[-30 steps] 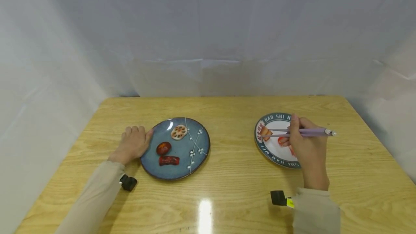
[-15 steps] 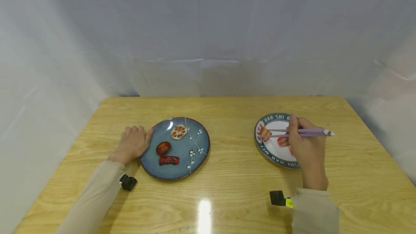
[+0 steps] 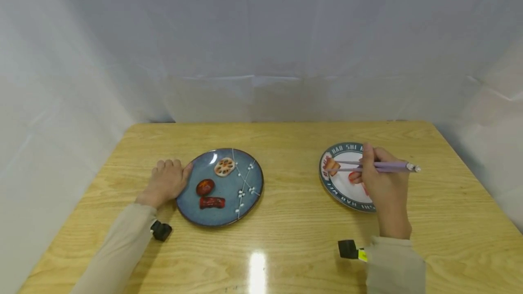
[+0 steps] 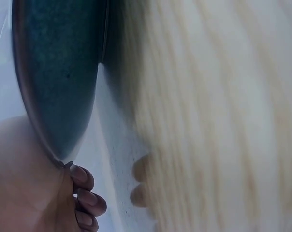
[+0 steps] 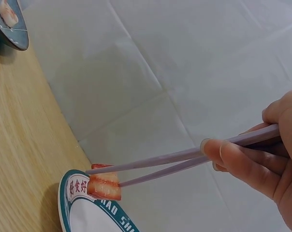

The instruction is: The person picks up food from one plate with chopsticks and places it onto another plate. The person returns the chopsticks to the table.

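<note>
My right hand holds a pair of lilac chopsticks between thumb and fingers. Their tips are at a layered piece of food that looks like pork belly, over the lettered rim of the white plate with a green border. Whether the piece is lifted off the plate I cannot tell. Red pieces on that plate are partly hidden by my hand. At the left, my left hand touches the rim of the blue plate with its thumb; its other fingers lie beside the plate.
On the blue plate lie a lotus root slice, a brown mushroom-like cap and a dark red glossy piece. Both plates stand on a wooden table, with a pale sheet behind it.
My right hand, with the chopsticks and the food piece at their tips, has shifted very slightly left. The left hand and the blue plate stay where they were.
</note>
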The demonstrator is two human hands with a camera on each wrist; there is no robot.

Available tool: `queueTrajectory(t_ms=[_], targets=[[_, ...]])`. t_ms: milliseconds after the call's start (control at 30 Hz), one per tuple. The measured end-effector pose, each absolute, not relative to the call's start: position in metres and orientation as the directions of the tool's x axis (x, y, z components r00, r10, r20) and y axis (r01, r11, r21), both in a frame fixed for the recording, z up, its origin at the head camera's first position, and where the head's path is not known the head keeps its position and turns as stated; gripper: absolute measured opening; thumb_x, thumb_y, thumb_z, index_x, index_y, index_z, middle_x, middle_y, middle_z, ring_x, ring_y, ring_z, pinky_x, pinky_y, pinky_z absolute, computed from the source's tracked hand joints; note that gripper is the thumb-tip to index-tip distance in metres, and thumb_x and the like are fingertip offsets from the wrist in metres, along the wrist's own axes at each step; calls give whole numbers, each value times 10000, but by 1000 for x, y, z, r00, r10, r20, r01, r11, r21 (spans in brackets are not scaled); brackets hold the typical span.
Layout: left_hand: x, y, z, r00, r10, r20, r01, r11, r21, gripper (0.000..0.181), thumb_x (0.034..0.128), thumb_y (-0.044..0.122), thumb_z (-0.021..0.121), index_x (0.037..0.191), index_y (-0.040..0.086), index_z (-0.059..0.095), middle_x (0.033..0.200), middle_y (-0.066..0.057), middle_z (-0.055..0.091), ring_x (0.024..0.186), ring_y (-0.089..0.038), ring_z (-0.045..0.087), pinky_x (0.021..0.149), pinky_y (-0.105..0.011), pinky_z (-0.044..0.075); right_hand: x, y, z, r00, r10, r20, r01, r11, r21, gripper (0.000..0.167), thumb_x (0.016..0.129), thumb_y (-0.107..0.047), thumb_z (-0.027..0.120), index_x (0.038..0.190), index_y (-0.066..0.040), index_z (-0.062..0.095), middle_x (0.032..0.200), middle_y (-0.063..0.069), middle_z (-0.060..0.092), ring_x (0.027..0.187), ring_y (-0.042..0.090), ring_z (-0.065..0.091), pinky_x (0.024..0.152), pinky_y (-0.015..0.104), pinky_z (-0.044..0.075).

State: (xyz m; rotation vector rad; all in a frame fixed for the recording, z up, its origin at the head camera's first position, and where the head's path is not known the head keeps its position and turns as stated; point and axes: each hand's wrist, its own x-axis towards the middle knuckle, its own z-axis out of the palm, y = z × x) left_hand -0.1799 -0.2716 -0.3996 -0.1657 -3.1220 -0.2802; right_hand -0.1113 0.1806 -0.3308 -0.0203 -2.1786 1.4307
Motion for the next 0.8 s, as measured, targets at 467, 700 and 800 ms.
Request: queueTrajectory(t_ms=[467,700,800], targets=[[-178,-272,-399,-995,99,2,98,976,193,530,1056,356,295,928,-120,490,930,-320,492,911,-477,432,791,-592,339,-112,163,-329,-846,217,486,-374,409,-833,370,998,-160,534,697,37,624,573,146,636,429,85,598,418,233,481],[-178,-271,-399,-996,91,18,92,978,188,529,1052,348,311,937,-133,498,952,-346,502,930,-500,440,796,-602,345,-112,152,-326,-797,136,588,-476,458,-751,350,994,-119,532,684,6,638,548,82,637,422,69,585,412,202,465],[-177,-270,-398,-996,85,21,87,979,184,524,1051,347,316,930,-130,497,952,-348,505,932,-501,446,793,-597,349,-113,148,-326,-769,104,631,-524,464,-714,327,988,-76,529,694,16,640,549,71,638,423,76,583,405,188,455]])
